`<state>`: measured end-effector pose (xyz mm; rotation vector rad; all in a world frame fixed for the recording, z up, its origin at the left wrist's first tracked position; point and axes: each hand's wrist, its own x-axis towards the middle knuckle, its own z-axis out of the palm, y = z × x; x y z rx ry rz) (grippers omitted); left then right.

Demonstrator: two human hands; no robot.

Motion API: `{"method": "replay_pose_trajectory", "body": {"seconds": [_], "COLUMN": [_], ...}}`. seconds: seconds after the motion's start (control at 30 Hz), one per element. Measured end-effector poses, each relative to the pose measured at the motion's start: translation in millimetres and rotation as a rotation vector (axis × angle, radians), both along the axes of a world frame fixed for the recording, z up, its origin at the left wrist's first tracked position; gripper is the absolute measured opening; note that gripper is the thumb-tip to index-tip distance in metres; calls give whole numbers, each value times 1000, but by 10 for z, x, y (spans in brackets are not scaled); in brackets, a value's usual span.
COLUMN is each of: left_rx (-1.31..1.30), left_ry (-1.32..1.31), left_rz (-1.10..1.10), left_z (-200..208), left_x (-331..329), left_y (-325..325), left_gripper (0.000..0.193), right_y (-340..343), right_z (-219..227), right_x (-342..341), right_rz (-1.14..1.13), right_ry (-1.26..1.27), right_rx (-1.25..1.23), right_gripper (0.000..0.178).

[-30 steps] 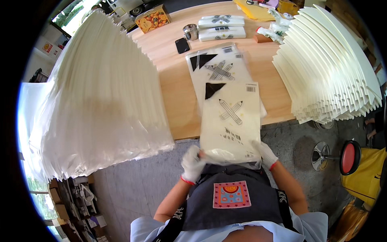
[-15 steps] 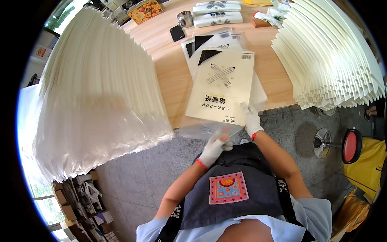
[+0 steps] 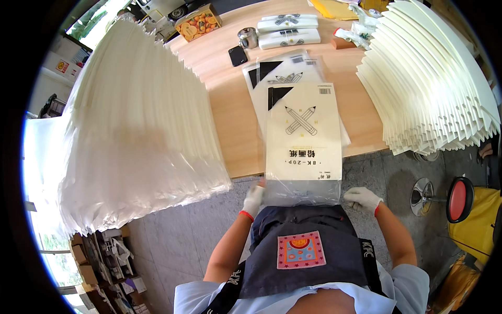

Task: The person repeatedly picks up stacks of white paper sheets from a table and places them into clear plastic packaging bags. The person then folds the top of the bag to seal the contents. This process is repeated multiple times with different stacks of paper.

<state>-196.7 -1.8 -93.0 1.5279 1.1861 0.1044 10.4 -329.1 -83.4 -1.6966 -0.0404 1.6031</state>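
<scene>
A clear plastic bag (image 3: 300, 193) holds a cream drawing-paper packet (image 3: 303, 131) printed with crossed pencils and a black corner. Its empty lower end hangs over the table's near edge, close to my apron. Beside the bag's lower left edge is my left hand (image 3: 253, 200), in a white glove, its fingers stretched upward along that edge. My gloved right hand (image 3: 363, 199) is off the bag's lower right corner, fingers apart and slightly bent, holding nothing. More bagged packets (image 3: 256, 94) lie beneath and beyond this one.
A tall stack of plastic-sleeved paper (image 3: 141, 120) fills the left side; cream paper sheets (image 3: 429, 83) fan out at right. Farther back are a phone (image 3: 237, 56), a metal pot (image 3: 247, 37), an orange-printed box (image 3: 197, 23) and white rolled packs (image 3: 289, 38). A red-seated stool (image 3: 460, 199) stands right.
The bagged packet has come nearer me and turned straighter. My right hand has left its corner and moved right and down. My left hand has shifted left to the bag's side.
</scene>
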Motion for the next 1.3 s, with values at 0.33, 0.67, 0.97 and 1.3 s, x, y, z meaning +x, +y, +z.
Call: {"method": "replay_pose_trajectory", "body": {"seconds": [0.33, 0.67, 0.97, 1.3], "left_rx": [783, 1740, 1279, 1116], "left_ry": [-398, -566, 149, -681], "left_rz": [-716, 262, 392, 890], "left_z": [2171, 4612, 4839, 1698], "left_x": [704, -622, -1901, -2011], "left_y": [-10, 373, 2353, 1572], "left_gripper": [14, 30, 37, 46], "right_y": [1111, 2914, 3993, 3262], "right_z": [120, 2982, 4279, 3483], "right_x": [-334, 264, -408, -12], "right_rz": [-649, -160, 291, 238], "right_ry": [111, 27, -737, -456], "right_rx": [709, 1240, 1076, 1135], "right_gripper": [39, 29, 47, 40]}}
